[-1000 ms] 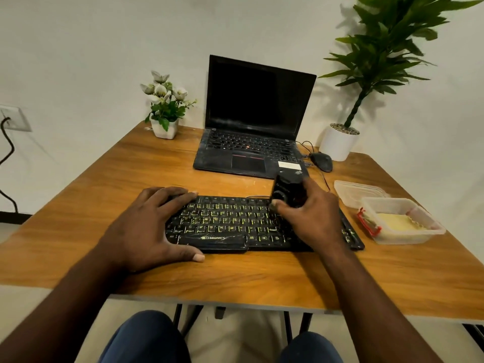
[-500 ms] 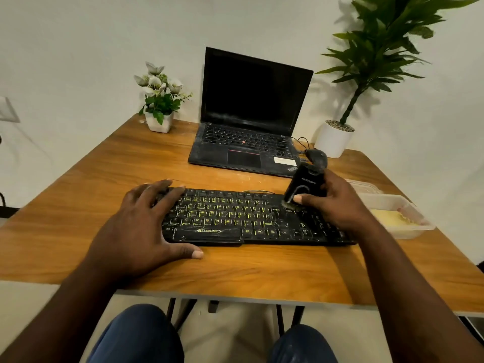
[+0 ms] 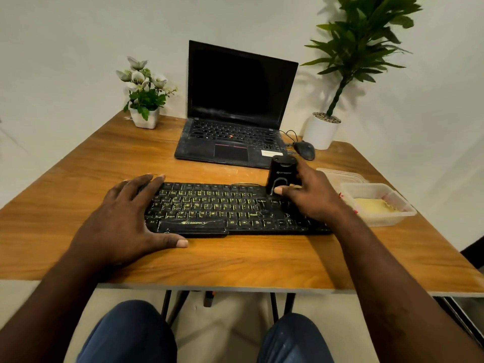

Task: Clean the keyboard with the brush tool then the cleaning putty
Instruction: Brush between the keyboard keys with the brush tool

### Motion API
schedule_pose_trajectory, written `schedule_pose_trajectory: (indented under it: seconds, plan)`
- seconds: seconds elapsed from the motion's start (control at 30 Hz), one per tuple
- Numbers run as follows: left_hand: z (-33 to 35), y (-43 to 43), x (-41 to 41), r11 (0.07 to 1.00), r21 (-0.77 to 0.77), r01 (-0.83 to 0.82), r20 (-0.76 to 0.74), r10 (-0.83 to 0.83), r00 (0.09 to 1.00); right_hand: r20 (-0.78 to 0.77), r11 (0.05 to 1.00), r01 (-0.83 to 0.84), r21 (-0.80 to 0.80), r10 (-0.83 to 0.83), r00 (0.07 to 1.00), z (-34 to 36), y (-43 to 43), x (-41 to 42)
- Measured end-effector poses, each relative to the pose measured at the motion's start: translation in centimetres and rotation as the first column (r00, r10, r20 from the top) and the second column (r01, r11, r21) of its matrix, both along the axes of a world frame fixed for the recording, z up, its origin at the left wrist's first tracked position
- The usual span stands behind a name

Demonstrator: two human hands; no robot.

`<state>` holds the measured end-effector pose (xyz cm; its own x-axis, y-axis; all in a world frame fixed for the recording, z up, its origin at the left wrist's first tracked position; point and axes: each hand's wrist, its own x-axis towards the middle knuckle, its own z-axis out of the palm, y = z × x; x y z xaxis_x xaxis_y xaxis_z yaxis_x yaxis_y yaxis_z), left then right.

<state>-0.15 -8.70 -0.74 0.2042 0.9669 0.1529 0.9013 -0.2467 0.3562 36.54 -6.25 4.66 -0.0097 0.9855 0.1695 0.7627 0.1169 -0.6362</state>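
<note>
The right hand (image 3: 311, 197) grips the brush tool (image 3: 282, 176) upright on the keyboard's (image 3: 222, 208) far right rows, likely to sweep between keys. The left hand (image 3: 123, 218), fingers (image 3: 149, 179) flat and released, steadies the keyboard's left end; the putty tub (image 3: 377, 205) waits right of it.

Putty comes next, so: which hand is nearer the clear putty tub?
Right. The right hand, gripping the brush tool, is left of the tub; the left hand rests at the far end of the keyboard.

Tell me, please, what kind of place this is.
Probably a desk in a home or small office: a wooden table with an open laptop, a separate keyboard and a potted plant.
</note>
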Motion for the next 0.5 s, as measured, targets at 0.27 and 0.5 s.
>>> schedule_pose_trajectory:
  seconds: [0.27, 0.5]
  plan:
    - [0.0, -0.1, 0.2, 1.000, -0.009, -0.001, -0.026, 0.001, 1.000, -0.087, 0.999, 0.035, -0.008, -0.035, 0.996, -1.2, -0.3, -1.6]
    - [0.0, -1.5, 1.8, 0.961, 0.260, 0.096, -0.182, -0.049, 0.982, 0.039, 0.986, 0.135, 0.101, -0.140, 0.989, 0.0, -0.6, 0.7]
